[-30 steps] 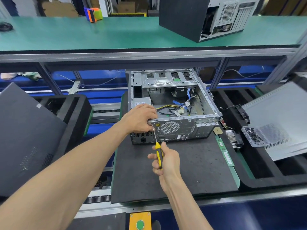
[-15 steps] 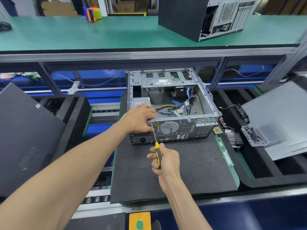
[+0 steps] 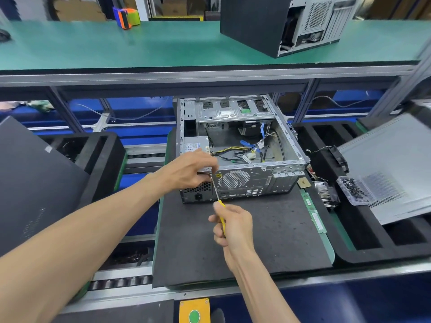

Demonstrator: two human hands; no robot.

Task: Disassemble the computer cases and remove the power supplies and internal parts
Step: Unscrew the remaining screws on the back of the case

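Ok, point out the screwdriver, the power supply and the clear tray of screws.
screwdriver (image 3: 215, 187), head view, on its metal shaft.
power supply (image 3: 195, 143), head view, on its labelled top.
clear tray of screws (image 3: 353, 190), head view, on the pile of screws.

Silver-grey computer case with a perforated round grille on a black mat, yellow-handled screwdriver, green shelf, black second case, orange-and-green object.

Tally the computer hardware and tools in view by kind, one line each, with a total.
Computer cases: 2, the open case on the black mat and the closed case on the green shelf
Loose side panels: 2, dark panel and grey panel
Screwdrivers: 1, screwdriver held by the right hand
Screw trays: 1, clear tray
Total: 6
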